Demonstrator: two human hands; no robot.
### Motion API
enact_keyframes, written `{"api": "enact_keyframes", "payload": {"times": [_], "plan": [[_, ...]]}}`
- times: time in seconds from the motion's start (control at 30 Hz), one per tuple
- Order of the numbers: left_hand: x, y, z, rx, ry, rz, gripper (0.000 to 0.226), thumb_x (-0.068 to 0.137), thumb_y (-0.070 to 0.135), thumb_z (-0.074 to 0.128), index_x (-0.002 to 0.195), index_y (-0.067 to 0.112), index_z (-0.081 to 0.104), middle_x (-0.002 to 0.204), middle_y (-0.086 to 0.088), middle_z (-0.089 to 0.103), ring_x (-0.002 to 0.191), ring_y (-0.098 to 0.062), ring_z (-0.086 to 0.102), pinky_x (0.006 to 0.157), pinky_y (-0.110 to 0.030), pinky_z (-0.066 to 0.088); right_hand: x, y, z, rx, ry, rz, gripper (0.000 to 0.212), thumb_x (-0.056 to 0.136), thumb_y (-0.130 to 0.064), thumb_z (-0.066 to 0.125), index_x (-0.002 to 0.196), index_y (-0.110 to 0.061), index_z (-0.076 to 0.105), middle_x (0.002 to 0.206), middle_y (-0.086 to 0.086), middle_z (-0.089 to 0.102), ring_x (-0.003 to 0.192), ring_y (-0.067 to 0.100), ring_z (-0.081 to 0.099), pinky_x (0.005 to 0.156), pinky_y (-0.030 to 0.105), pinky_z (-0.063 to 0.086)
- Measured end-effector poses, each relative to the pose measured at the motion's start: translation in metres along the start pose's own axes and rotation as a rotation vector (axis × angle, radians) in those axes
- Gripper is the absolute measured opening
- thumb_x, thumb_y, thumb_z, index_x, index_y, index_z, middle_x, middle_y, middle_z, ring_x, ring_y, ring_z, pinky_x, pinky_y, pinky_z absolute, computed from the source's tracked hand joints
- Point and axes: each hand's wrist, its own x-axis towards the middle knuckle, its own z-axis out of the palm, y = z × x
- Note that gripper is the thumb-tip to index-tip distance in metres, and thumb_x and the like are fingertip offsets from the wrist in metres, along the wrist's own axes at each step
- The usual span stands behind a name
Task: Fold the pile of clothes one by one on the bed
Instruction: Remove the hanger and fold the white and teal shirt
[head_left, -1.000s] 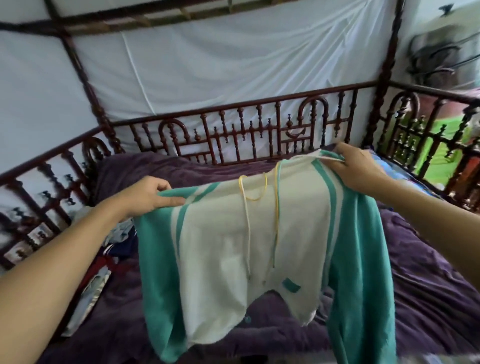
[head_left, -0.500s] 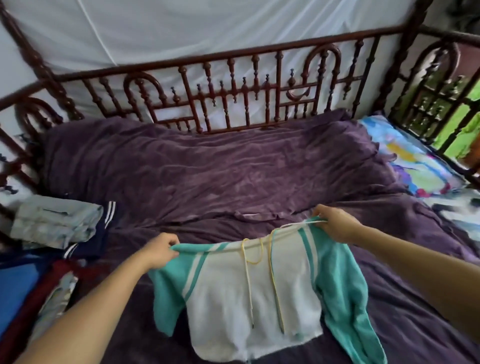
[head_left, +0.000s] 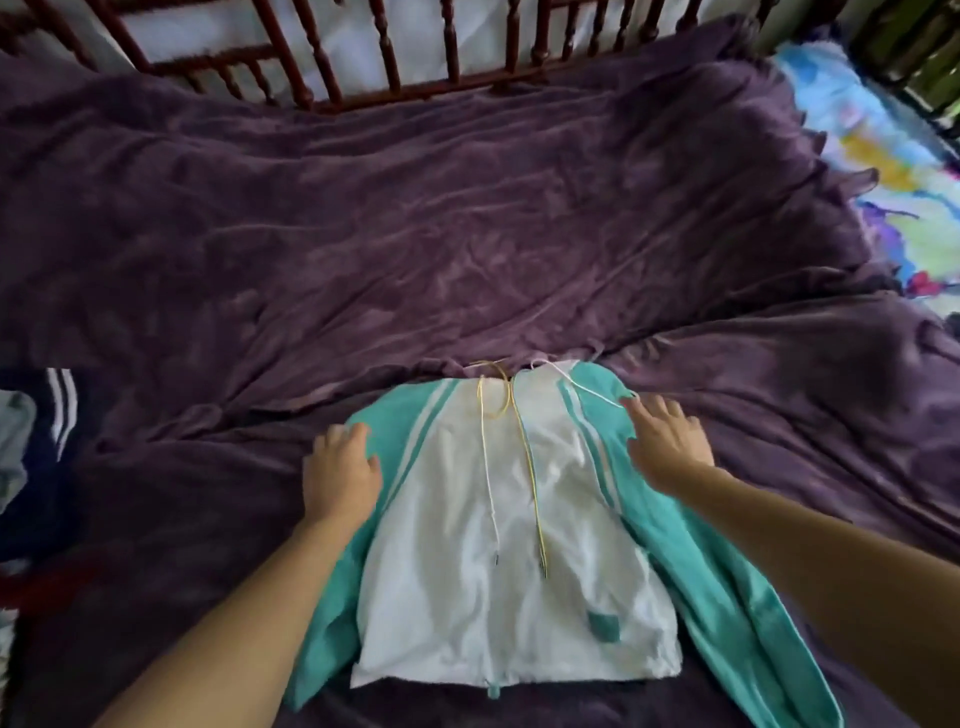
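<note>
A white jacket (head_left: 509, 571) with teal sleeves and yellow and white drawstrings lies flat, front up, on the purple bedcover (head_left: 415, 234). My left hand (head_left: 340, 473) rests flat on its left teal shoulder, fingers spread. On the right teal shoulder my right hand (head_left: 665, 441) lies flat the same way. The right sleeve trails down toward the lower right edge of the view. Both hands hold nothing.
A dark wooden spindle rail (head_left: 395, 57) runs along the far side of the bed. A colourful patterned cloth (head_left: 893, 171) lies at the far right. At the left edge sit a navy garment with white stripes (head_left: 57, 415) and other clothes.
The jacket came down from hanging in the air to lying flat on the bedcover. Both hands let go of its shoulders and now lie flat on them.
</note>
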Motion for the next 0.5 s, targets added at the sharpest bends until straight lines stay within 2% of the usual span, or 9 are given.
{"api": "enact_keyframes", "payload": {"times": [0.1, 0.13, 0.17, 0.23, 0.3, 0.37, 0.4, 0.43, 0.5], "plan": [[-0.025, 0.006, 0.044, 0.083, -0.12, 0.169, 0.036, 0.061, 0.018, 0.083, 0.093, 0.012, 0.069, 0.095, -0.015, 0.059, 0.086, -0.038, 0.059, 0.068, -0.047, 0.053, -0.015, -0.003, 0.037, -0.03, -0.083, -0.165, 0.057, 0.092, -0.029, 0.049, 0.146, -0.03, 0.03, 0.154, 0.003, 0.027, 0.139, 0.025, 0.027, 0.107, 0.038, 0.031], [-0.036, 0.009, 0.057, 0.116, -0.175, 0.199, 0.042, 0.059, 0.026, 0.085, 0.096, 0.014, 0.069, 0.101, -0.013, 0.058, 0.091, -0.037, 0.059, 0.07, -0.047, 0.053, -0.02, -0.007, 0.051, 0.003, -0.136, -0.205, 0.06, 0.091, -0.034, 0.051, 0.146, -0.031, 0.029, 0.155, 0.003, 0.026, 0.14, 0.024, 0.027, 0.107, 0.038, 0.031], [-0.049, 0.011, 0.072, 0.162, -0.273, 0.211, 0.054, 0.061, 0.037, 0.083, 0.109, 0.019, 0.065, 0.116, -0.012, 0.054, 0.106, -0.036, 0.055, 0.081, -0.047, 0.051, -0.026, -0.012, 0.067, 0.031, -0.193, -0.238, 0.065, 0.089, -0.04, 0.055, 0.147, -0.032, 0.026, 0.156, 0.002, 0.023, 0.141, 0.023, 0.025, 0.107, 0.038, 0.031], [-0.083, 0.012, 0.105, 0.262, -0.51, 0.248, 0.084, 0.066, 0.057, 0.073, 0.138, 0.031, 0.039, 0.15, -0.01, 0.021, 0.139, -0.033, 0.023, 0.107, -0.052, 0.028, -0.041, -0.022, 0.104, 0.02, -0.305, -0.288, 0.082, 0.082, -0.054, 0.06, 0.149, -0.036, 0.016, 0.159, 0.002, 0.009, 0.145, 0.024, 0.012, 0.109, 0.041, 0.03], [-0.116, 0.004, 0.134, 0.347, -0.668, 0.259, 0.111, 0.062, 0.064, 0.07, 0.149, 0.036, 0.007, 0.157, -0.01, -0.012, 0.146, -0.033, -0.008, 0.111, -0.061, 0.005, -0.057, -0.03, 0.14, -0.074, -0.411, -0.315, 0.097, 0.076, -0.056, 0.064, 0.15, -0.037, 0.005, 0.159, 0.004, -0.008, 0.146, 0.03, -0.005, 0.11, 0.048, 0.025], [-0.133, -0.004, 0.156, 0.399, -0.7, 0.242, 0.119, 0.068, 0.055, 0.073, 0.15, 0.035, -0.011, 0.155, -0.01, -0.026, 0.145, -0.034, -0.018, 0.111, -0.063, 0.001, -0.066, -0.03, 0.168, -0.116, -0.395, -0.315, 0.097, 0.076, -0.045, 0.067, 0.15, -0.036, 0.005, 0.159, 0.009, -0.01, 0.145, 0.037, -0.007, 0.107, 0.052, 0.027], [-0.136, -0.007, 0.164, 0.389, -0.681, 0.223, 0.116, 0.072, 0.046, 0.075, 0.15, 0.035, -0.011, 0.156, -0.011, -0.025, 0.145, -0.035, -0.014, 0.112, -0.061, 0.007, -0.066, -0.028, 0.176, -0.086, -0.335, -0.328, 0.092, 0.076, -0.035, 0.069, 0.15, -0.034, 0.014, 0.16, 0.011, -0.001, 0.145, 0.039, 0.002, 0.101, 0.053, 0.035], [-0.137, -0.009, 0.169, 0.374, -0.632, 0.227, 0.112, 0.073, 0.038, 0.077, 0.151, 0.035, -0.003, 0.158, -0.012, -0.016, 0.146, -0.037, -0.003, 0.111, -0.059, 0.018, -0.063, -0.024, 0.183, -0.038, -0.26, -0.354, 0.085, 0.073, -0.023, 0.071, 0.147, -0.03, 0.03, 0.158, 0.012, 0.016, 0.143, 0.04, 0.018, 0.09, 0.053, 0.046], [-0.144, -0.011, 0.176, 0.352, -0.568, 0.254, 0.102, 0.058, 0.025, 0.088, 0.145, 0.031, 0.034, 0.155, -0.015, 0.021, 0.13, -0.038, 0.037, 0.096, -0.052, 0.044, -0.061, -0.01, 0.193, 0.064, -0.094, -0.425, 0.07, 0.06, -0.003, 0.075, 0.126, -0.022, 0.059, 0.14, 0.008, 0.05, 0.123, 0.035, 0.049, 0.057, 0.043, 0.057]]}}
